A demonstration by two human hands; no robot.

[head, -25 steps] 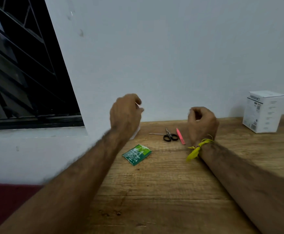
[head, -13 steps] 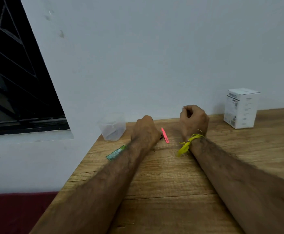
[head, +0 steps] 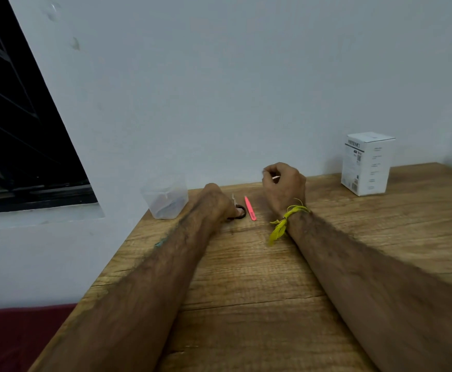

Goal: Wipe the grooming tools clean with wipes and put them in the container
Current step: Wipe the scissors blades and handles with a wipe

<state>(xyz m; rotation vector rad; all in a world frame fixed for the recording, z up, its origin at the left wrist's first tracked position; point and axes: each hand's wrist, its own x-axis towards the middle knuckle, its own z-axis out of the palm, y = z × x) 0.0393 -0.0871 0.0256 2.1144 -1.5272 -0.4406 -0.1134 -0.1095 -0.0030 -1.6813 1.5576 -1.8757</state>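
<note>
My left hand [head: 218, 201] is down on the wooden table [head: 246, 277], its fingers curled at the black handle loop of the small scissors [head: 240, 212], and it hides most of them. A pink tweezer [head: 250, 208] lies flat just right of the scissors. My right hand [head: 285, 185] is held curled above the table near the wall, pinching a small white wipe [head: 276, 177]. A clear plastic container [head: 165, 201] stands at the table's back left corner with dark items inside.
A white printed box [head: 366, 163] stands at the back right by the wall. A sliver of the green wipe packet [head: 160, 242] shows beside my left forearm near the table's left edge. A dark window [head: 18, 130] is at left.
My left hand dropped from mid-air to the table and reached the scissors' handle. My right hand stayed curled near the wall. The view swung, which brought the container into sight.
</note>
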